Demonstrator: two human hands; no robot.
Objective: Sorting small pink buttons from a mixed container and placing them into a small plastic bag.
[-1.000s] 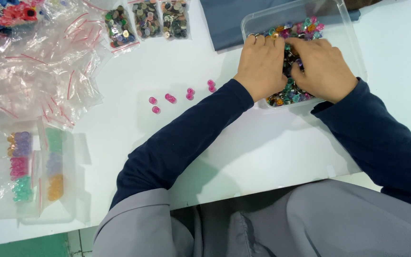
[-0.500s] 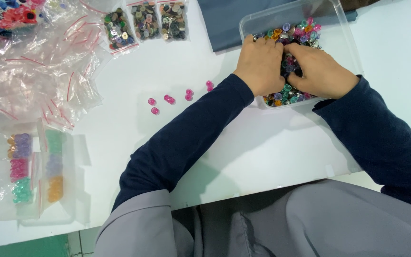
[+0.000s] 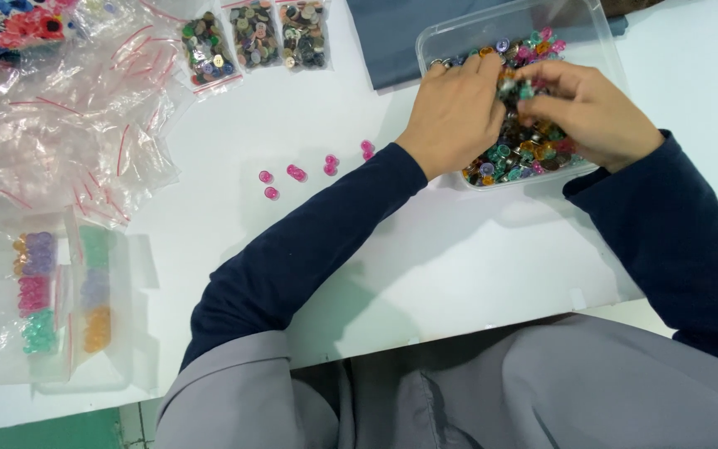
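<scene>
The fingers [image 3: 515,83] of both hands meet over a heap of small, translucent, many-coloured plastic buttons [image 3: 518,150], curled in and pinching at a few pieces between the tips (which pieces exactly is hidden by the knuckles). The left hand [image 3: 454,112] lies palm down over the near left part of the heap; the right hand [image 3: 596,112] reaches in from the right, touching it at the fingertips.

The buttons lie in a shallow clear plastic tray [image 3: 459,33] at the far right of the white tabletop [image 3: 459,258]. They look light, hard and smooth, so likely slippery; a thumb-and-forefinger pinch across the rim of one button would suit best.

Left of the tray, a few pink buttons [image 3: 297,173] lie loose on the tabletop. Further off are three small bags of dark buttons [image 3: 255,37], a pile of empty clear zip bags [image 3: 60,125] and a clear box holding bagged sorted colours [image 3: 47,299].
</scene>
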